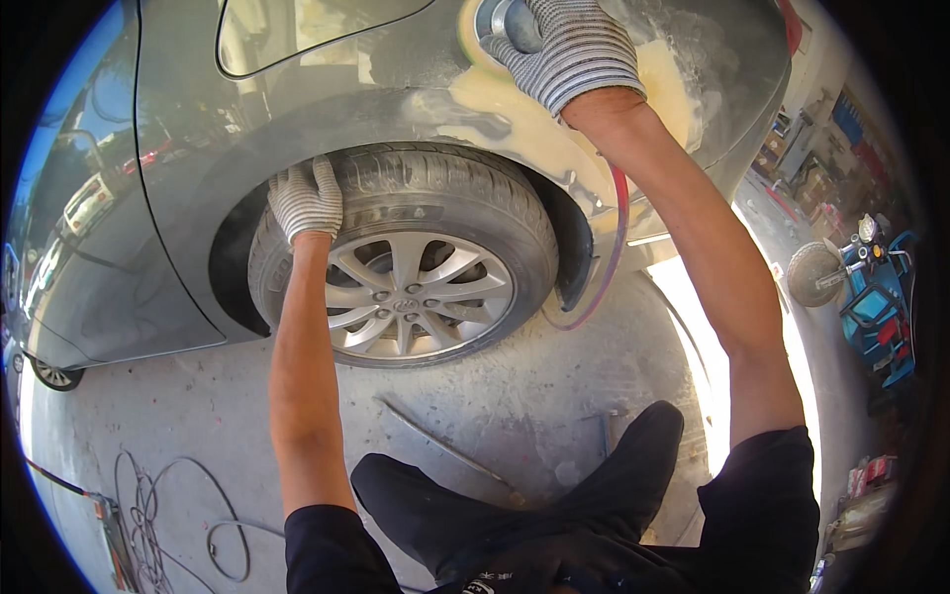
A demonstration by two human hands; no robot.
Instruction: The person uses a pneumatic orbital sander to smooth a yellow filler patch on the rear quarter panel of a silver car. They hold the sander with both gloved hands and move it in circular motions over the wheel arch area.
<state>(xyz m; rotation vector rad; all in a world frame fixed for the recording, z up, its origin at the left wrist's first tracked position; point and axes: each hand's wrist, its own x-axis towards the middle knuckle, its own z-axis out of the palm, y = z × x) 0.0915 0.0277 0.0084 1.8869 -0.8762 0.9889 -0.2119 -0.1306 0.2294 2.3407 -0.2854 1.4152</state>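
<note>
My right hand (586, 59), in a striped knit glove, grips a round air sander (512, 24) against the grey car's rear fender (396, 114). Around and below the tool spreads a patch of yellowish body filler (520, 111) with sanded, dusty edges. A reddish hose (621, 233) hangs beneath my right wrist and curves behind the wheel. My left hand (306, 203), gloved alike, lies on the upper left of the tire (426, 198), fingers stretched upward just under the wheel arch. It holds nothing. The wheel has a silver multi-spoke rim (401, 292).
My bent legs (614, 465) are near the wheel on the concrete floor. A thin rod or hose piece (445, 445) lies between them and the wheel. Coiled cable (148, 505) is at lower left. Blue equipment (876, 312) and a round disc (816, 274) stand at right.
</note>
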